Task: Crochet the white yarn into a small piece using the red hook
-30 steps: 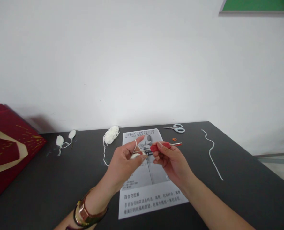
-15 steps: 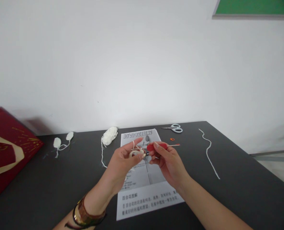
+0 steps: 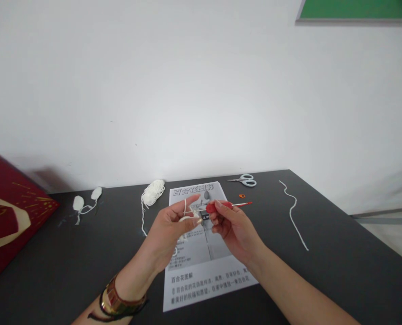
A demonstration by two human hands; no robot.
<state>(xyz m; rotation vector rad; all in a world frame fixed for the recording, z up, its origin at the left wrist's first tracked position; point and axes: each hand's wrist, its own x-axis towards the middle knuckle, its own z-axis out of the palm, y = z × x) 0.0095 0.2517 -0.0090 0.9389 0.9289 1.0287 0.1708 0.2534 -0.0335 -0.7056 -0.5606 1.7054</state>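
My left hand (image 3: 171, 230) pinches a small white crochet piece (image 3: 186, 219), with white yarn looped over the raised index finger. My right hand (image 3: 233, 228) grips a crochet hook (image 3: 228, 206) by its red handle; the hook's metal tip points left into the white piece. Both hands hover above a printed instruction sheet (image 3: 204, 262) lying on the dark table (image 3: 339, 271). The yarn trails back to a small white yarn ball (image 3: 152, 192) behind the left hand.
Two small white crochet petals (image 3: 86, 201) lie at the back left, beside a red box (image 3: 7, 216) at the table's left edge. Small scissors (image 3: 245, 180) and a tiny orange marker (image 3: 242, 196) sit at the back; a loose white yarn strand (image 3: 294, 214) lies right.
The view has drifted slightly so everything sits a little further left. The hands stay close together on the white piece, with the hook working small movements at it.
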